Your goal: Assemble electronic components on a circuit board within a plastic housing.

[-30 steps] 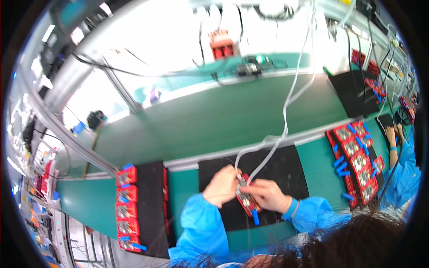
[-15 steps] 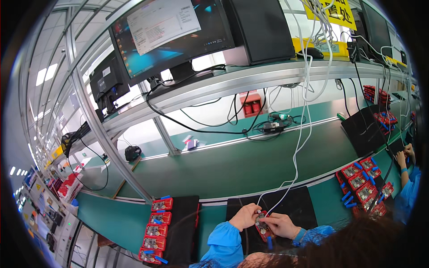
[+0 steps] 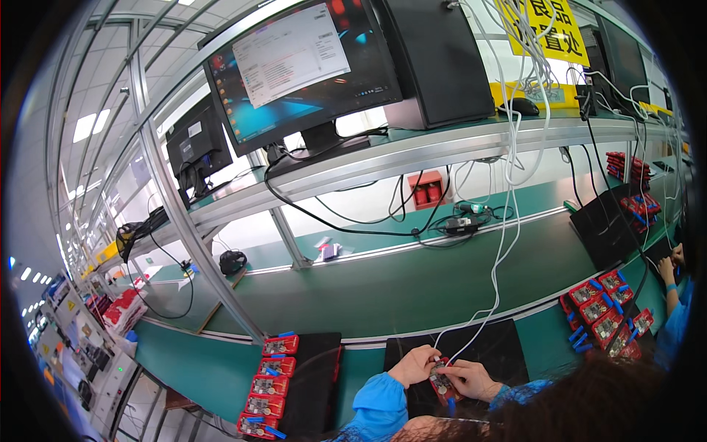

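Just right of the lower middle, a small circuit board in a red tray (image 3: 445,388) lies on a black mat (image 3: 501,353), with a blue piece at its near end. My left hand (image 3: 412,367) is closed in a pinch at the board's far end, on the plug of a white cable. My right hand (image 3: 475,380) reaches over from the right, thumb and fingers pinched on a second white cable (image 3: 471,322) where it meets the board. The fingers partly hide both plugs and the connectors beneath them.
Red trays with circuit boards (image 3: 269,385) line the left; more red trays (image 3: 605,324) stand at right. White cables hang from the shelf (image 3: 442,144), which bears a monitor (image 3: 294,81) and a black computer case (image 3: 442,66). A co-worker's hand (image 3: 669,269) is at far right.
The whole view has shifted, so the bench and shelf sit lower and further right. Both hands stay at the board with the white cables.
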Available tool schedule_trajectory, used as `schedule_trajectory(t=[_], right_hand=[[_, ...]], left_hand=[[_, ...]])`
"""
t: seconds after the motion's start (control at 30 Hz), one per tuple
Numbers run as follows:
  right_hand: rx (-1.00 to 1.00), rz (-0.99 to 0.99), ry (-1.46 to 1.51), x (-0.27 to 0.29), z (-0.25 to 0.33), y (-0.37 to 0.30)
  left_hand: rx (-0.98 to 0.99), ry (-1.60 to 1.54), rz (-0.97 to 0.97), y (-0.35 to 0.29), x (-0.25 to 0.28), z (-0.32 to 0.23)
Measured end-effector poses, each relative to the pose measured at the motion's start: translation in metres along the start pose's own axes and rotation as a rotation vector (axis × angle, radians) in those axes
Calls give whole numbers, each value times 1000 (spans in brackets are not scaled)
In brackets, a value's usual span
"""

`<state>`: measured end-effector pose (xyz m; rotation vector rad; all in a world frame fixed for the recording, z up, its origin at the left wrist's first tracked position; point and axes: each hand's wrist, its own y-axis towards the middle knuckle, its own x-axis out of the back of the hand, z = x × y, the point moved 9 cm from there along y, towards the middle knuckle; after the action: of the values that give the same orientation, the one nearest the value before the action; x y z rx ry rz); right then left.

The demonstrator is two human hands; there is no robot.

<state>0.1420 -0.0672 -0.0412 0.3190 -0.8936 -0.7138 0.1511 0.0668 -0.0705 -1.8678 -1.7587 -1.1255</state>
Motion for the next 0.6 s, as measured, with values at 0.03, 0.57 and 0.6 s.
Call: schedule_trajectory(t=[0.03,0.57,0.6], right_hand=[[1,-2,-2,-1,-2,-1],[48,-42,-20,5,7,2],[50,-39,-27,5,8,2]], left_hand=[[-3,1,0,1,0,0],[-27,-41,-7,0,-1,5],[-23,-46,-4,0,-1,5]])
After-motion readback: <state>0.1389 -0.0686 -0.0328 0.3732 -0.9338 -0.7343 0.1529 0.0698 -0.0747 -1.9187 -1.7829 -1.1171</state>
